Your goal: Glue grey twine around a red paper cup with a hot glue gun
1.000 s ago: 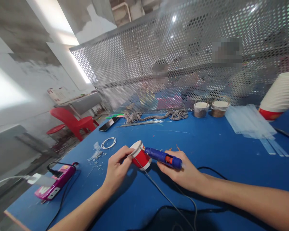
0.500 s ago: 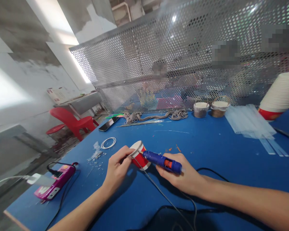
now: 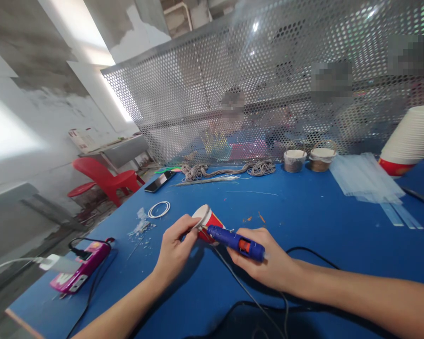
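My left hand grips a red and white paper cup at its rim, the cup tilted with its mouth toward the upper left. A grey cord runs along the rim under my left fingers and trails down toward the table's near edge. In my right hand is a blue glue gun, its nozzle at the cup's rim close to my left thumb. Whether the nozzle touches the cord I cannot tell. My right fingers are partly hidden behind the glue gun.
A purple power strip lies at the left, near white rings and glue scraps. Along the back are a phone, bundled cord, two small baskets, clear strips and stacked cups. Perforated metal stands behind.
The cup has turned and tilted slightly in my left hand. The glue gun has shifted a little left and down, its nozzle now lower along the rim, nearer my left thumb.
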{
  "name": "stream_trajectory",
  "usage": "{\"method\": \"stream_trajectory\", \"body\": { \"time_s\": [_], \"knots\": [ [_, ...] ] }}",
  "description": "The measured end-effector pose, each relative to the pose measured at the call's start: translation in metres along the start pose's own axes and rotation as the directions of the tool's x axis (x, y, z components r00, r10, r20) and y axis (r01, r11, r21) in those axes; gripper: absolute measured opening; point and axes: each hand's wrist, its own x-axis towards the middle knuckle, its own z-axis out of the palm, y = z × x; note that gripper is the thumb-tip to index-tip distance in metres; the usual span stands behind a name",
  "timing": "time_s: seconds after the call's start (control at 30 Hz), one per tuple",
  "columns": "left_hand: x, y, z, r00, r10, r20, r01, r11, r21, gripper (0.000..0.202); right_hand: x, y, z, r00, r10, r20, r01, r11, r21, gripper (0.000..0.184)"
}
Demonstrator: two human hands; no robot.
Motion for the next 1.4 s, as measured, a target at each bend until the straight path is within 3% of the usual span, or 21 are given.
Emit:
{"method": "stream_trajectory", "body": {
  "time_s": [0.2,0.37,0.57,0.83,1.0,1.4],
  "knots": [
    [0.0,0.0,0.0,1.0,-0.002,-0.001,0.002,1.0,-0.006,0.02,0.0,0.003,-0.001,0.999,-0.042,-0.011,0.042,0.999,-0.003,0.02],
    [-0.001,0.006,0.001,0.999,-0.036,-0.017,0.036,0.999,0.005,0.019,-0.001,-0.001,-0.007,0.99,-0.085,-0.109,0.092,0.994,0.056,0.015],
    [-0.01,0.017,0.008,0.998,-0.045,0.049,0.046,0.999,-0.012,0.017,0.001,-0.001,0.002,0.986,-0.097,-0.138,0.112,0.988,0.105,0.021],
    [-0.018,0.02,0.013,0.991,-0.064,0.114,0.069,0.997,-0.036,0.018,0.004,0.009,0.001,0.977,-0.165,-0.132,0.157,0.985,-0.069,0.013],
    [-0.019,0.021,0.012,0.988,-0.058,0.142,0.062,0.998,-0.022,0.019,0.005,0.008,-0.003,0.969,-0.206,-0.137,0.197,0.978,-0.072,0.01],
    [-0.017,0.024,0.012,0.99,0.009,0.14,-0.008,1.0,-0.011,0.014,0.007,0.0,-0.008,0.982,-0.134,-0.133,0.135,0.991,-0.005,0.011]
  ]
}}
